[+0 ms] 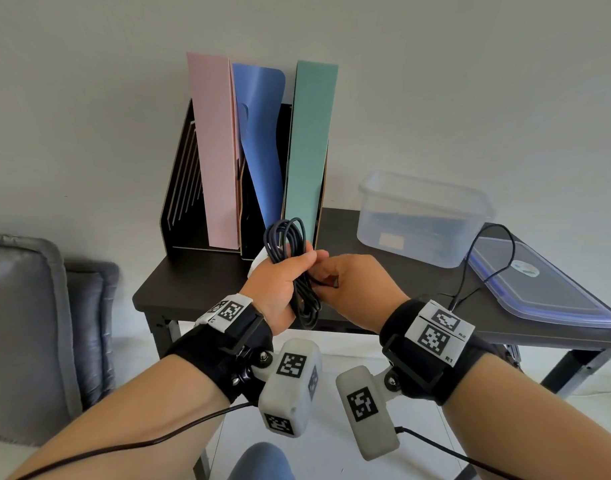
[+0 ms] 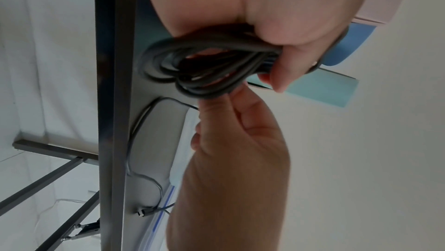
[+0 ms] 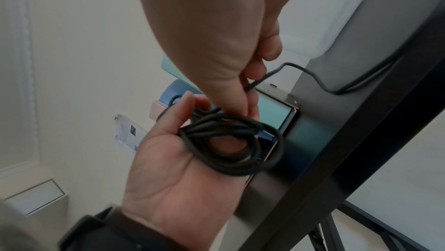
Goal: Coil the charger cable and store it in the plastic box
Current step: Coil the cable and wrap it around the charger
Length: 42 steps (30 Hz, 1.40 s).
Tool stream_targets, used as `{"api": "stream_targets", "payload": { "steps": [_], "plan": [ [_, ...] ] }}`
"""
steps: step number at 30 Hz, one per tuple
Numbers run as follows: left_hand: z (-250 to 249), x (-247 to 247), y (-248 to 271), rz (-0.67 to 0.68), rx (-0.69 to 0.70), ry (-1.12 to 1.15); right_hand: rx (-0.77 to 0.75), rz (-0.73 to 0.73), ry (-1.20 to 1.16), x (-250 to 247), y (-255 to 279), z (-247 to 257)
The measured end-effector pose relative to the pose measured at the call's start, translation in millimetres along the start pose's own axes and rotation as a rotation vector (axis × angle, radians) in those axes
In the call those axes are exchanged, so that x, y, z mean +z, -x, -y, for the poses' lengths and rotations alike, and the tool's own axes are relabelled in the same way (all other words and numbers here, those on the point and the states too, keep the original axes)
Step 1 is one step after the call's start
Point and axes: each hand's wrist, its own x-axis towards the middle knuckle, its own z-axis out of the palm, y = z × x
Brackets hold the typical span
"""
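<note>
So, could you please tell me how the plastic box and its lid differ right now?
The plastic box stands upright and open near the wall; the lid lies flat beside it, nearer the table's front edge. The box is deep and clear; the lid is shallow with a blue rim. Loose cable crosses the lid, not the box. Both rest on the dark table.

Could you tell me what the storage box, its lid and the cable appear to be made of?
Plastic box: translucent, slightly frosted plastic; the table shows through it. Lid: clear plastic, seemingly with a blue rim seal. Charger cable: matte black, probably rubber or PVC sheathing, bending into soft loops in the left hand.
</note>
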Motion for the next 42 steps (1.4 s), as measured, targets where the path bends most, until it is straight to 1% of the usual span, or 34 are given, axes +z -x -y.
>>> {"api": "stream_targets", "payload": {
  "steps": [3,8,11,18,21,24,27,29,34,39,42],
  "plan": [
    [-3.1,2.1,-0.2,0.012,0.019,0.032,0.005,-0.026,-0.025,3.0,0.8,-8.2],
    [-4.2,3.9,0.3,-0.017,0.075,0.046,0.048,-0.039,0.055,6.0,0.2,-19.5],
    [-5.0,4.5,2.3,0.005,0.093,0.040,0.067,-0.054,0.054,6.7,0.0,-24.2],
    [-9.9,3.9,2.9,-0.011,0.115,0.052,0.103,0.012,0.057,9.9,-1.0,-33.0],
    [-15.4,2.2,4.2,0.027,0.098,0.071,0.119,-0.009,0.067,12.6,-2.2,-40.7],
    [-21.8,0.7,5.8,0.077,0.107,0.110,0.183,-0.045,0.060,12.0,-1.9,-47.8],
    [-25.4,-1.9,6.5,0.119,0.114,0.116,0.238,0.003,0.060,10.3,-0.7,-51.4],
    [-24.5,-4.5,6.0,0.122,0.114,0.101,0.254,0.013,0.038,11.3,0.7,-53.0],
    [-22.4,-9.5,6.3,0.086,0.097,0.092,0.318,-0.129,-0.060,15.5,2.7,-60.3],
    [-22.6,-18.7,2.0,-0.005,0.095,0.117,0.347,-0.280,-0.284,11.8,5.0,-66.4],
    [-20.4,-26.8,-3.4,-0.075,0.070,0.112,0.374,-0.319,-0.449,9.9,5.8,-63.4]
  ]
}}
